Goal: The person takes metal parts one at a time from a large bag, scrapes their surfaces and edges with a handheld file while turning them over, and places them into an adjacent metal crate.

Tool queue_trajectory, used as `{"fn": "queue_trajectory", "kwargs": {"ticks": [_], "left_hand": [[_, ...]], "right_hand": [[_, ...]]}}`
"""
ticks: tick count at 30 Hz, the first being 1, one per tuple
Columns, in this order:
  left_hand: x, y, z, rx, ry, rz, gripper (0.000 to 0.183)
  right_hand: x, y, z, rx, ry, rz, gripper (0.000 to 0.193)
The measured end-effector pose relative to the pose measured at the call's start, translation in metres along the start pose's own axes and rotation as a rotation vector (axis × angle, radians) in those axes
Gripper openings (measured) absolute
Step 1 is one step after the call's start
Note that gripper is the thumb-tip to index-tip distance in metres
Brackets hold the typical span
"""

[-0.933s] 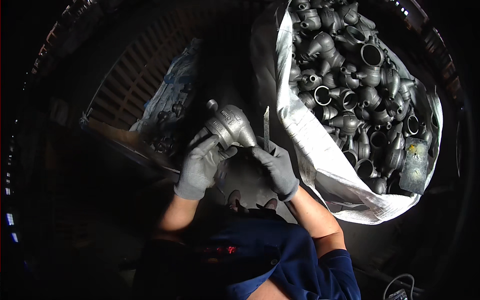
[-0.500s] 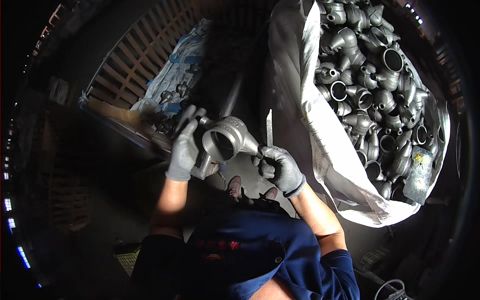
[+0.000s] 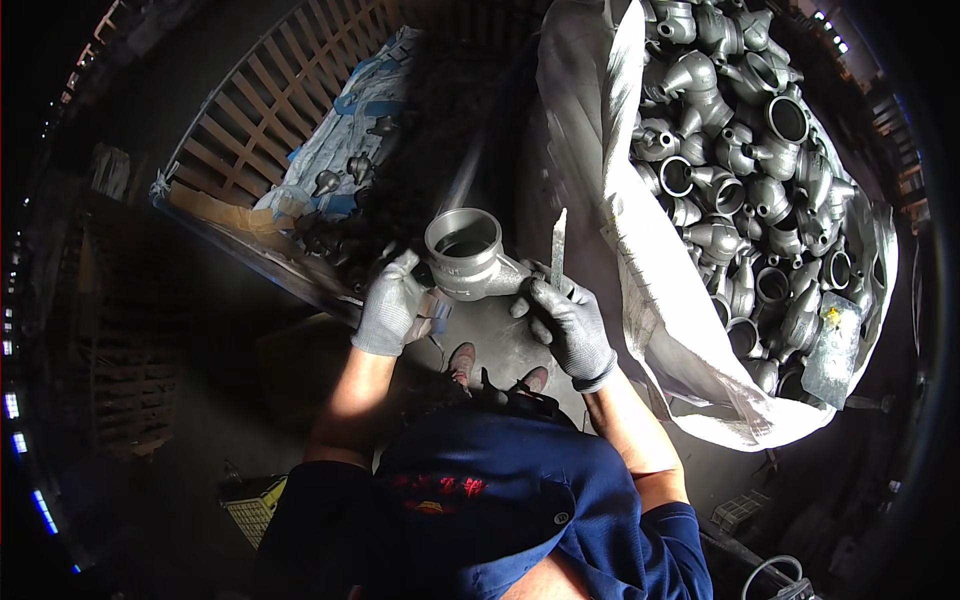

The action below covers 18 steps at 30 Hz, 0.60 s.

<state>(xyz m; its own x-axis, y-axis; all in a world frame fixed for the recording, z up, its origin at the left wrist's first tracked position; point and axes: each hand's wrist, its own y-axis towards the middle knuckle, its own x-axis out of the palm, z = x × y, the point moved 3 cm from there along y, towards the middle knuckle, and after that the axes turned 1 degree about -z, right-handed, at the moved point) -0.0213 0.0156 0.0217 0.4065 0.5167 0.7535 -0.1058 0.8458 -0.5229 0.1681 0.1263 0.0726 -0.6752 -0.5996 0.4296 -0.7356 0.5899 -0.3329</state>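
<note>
A grey cast-metal valve body (image 3: 470,272), its wide round opening turned upward, is held between my two hands in front of my body. My left hand (image 3: 392,306), in a grey glove, closes on the left end of the casting; its fingertips are partly hidden in shadow. At the narrow right end is my gloved right hand (image 3: 572,328), with fingers curled around that end. The same hand also grips a flat, file-like metal strip (image 3: 558,248), which sticks up away from me.
To the right stands a large white sack (image 3: 640,260) full of similar castings (image 3: 770,200), a flat grey plate (image 3: 833,350) on top. At far left, a slatted crate (image 3: 250,130) holds pale-blue sheeting (image 3: 345,140) and more castings. A yellow basket (image 3: 258,512) sits lower left.
The casting has turned so its wide opening, earlier facing toward me and left, now points up. My left hand, spread and blurred before, has closed on its left end. The strip remains in my right hand.
</note>
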Motion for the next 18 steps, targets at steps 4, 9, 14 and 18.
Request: {"fn": "queue_trajectory", "kwargs": {"ticks": [4,9,14,18], "left_hand": [[-0.003,0.002,-0.003,-0.031,0.01,0.049,0.064],[0.015,-0.005,-0.004,-0.023,-0.039,0.096,0.051],[0.028,-0.018,0.015,0.602,0.322,0.156,0.02],[0.043,-0.026,0.019,0.599,0.343,0.138,0.018]], "right_hand": [[0.001,-0.003,-0.002,0.022,-0.063,0.048,0.039],[-0.007,-0.004,0.004,-0.002,-0.067,0.06,0.041],[-0.015,-0.001,0.013,-0.007,-0.012,0.035,0.045],[-0.018,0.001,0.017,0.031,0.086,0.012,0.047]]}}
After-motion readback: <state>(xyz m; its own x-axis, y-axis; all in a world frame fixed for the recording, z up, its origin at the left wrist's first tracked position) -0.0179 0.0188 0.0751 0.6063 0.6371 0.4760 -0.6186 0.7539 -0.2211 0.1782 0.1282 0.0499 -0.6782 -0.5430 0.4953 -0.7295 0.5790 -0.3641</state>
